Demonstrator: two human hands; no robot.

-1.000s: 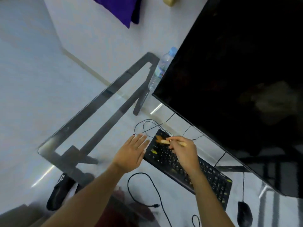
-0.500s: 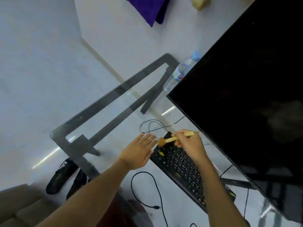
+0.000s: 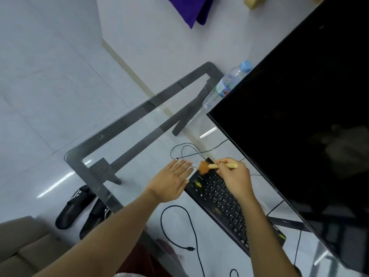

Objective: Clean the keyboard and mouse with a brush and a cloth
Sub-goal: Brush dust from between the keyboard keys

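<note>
Running diagonally across the glass table (image 3: 83, 156), the black keyboard (image 3: 219, 198) has its long axis going from the far left corner, near the cable loops, down toward the near right, where my right forearm hides its end. I see the brush (image 3: 211, 166) lying almost level, bristles pointing left over the keyboard's far left corner, wooden handle pointing right. The big dark monitor (image 3: 299, 116) crowds the keyboard's far right side closely; to the left the glass stays open out to the table's rounded edge. My right hand (image 3: 235, 178) pinches the brush handle with curled fingers. My left hand (image 3: 171, 182) is spread flat, fingers straight, just beside the keyboard's left end; I cannot tell whether it touches it. A loose black cable (image 3: 179, 226) lies near me.
</note>
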